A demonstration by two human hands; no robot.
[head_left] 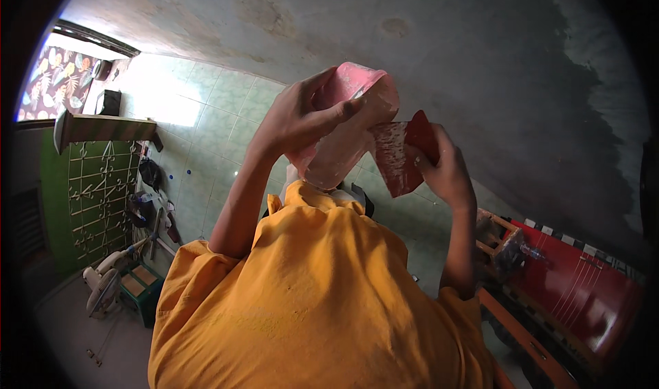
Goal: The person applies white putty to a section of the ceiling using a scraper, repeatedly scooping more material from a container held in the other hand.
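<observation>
My left hand (292, 120) grips a pink plastic tub (349, 140) in front of my chest. The tub is tilted on its side, and whitish paste smears its rim and inner wall. In my right hand (449, 173) is a dark red flat scraper (395, 157), with my fingers behind it and my thumb on its near face. Streaks of pale paste coat the scraper's broad edge. That edge is close to the tub's right side; whether the two touch, I cannot tell.
A grey, patchy wall (467, 66) rises ahead, above a pale green tiled floor (230, 100). To the left are a wooden piece of furniture (110, 127), a white fan (103, 289) and a green crate (141, 303). A glossy red panel (576, 279) lies at the right.
</observation>
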